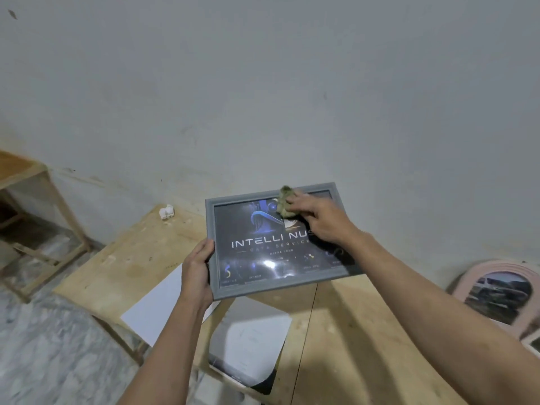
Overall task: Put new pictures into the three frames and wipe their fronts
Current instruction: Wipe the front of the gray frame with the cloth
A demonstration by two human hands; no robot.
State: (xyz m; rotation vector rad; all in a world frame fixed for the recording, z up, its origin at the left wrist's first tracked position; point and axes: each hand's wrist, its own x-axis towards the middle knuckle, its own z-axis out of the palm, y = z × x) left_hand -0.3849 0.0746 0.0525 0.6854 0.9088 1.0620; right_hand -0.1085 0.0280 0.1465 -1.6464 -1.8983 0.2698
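Observation:
A grey picture frame [267, 290] with a dark blue printed picture behind its glass is held tilted above the wooden table [350, 331]. My left hand [197, 270] grips its left edge near the lower corner. My right hand [320, 219] holds a crumpled greenish cloth [285, 201] against the glass near the frame's top edge. A pink arched frame [496, 296] with a picture in it lies at the table's right side.
White sheets [157, 305] and a printed sheet [251, 343] lie on the table below the frame. A small white object [166, 212] sits at the table's far left corner. A wooden stand [38, 217] is at the left, a grey wall behind.

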